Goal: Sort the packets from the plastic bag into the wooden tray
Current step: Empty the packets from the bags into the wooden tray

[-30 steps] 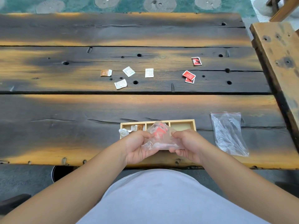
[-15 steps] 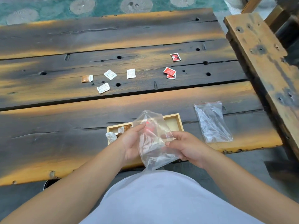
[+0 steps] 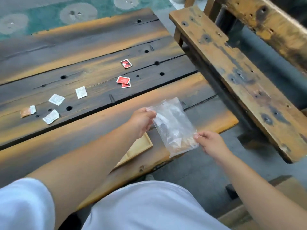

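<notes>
My left hand [image 3: 142, 121] pinches the top corner of a clear plastic bag [image 3: 172, 127]. My right hand [image 3: 211, 141] pinches its lower right corner. The bag is stretched flat between them over the table's near right end, and no packet shows clearly inside it. The wooden tray [image 3: 141, 146] lies under my left forearm, with only its right end visible. Farther out on the table lie loose red packets [image 3: 123, 81], another red packet [image 3: 126, 63], white packets [image 3: 81, 92], and a brown packet [image 3: 27, 111].
The dark plank table [image 3: 93, 47] has holes and cracks. A worn wooden bench [image 3: 232, 72] runs along its right side, with a strip of grey floor [image 3: 207, 163] between. A green patterned carpet [image 3: 49, 12] lies beyond the table.
The view has swung right. Both hands have carried the bag from above the tray to the table's right end and stretched it flat. The red packet seen in it earlier no longer shows.
</notes>
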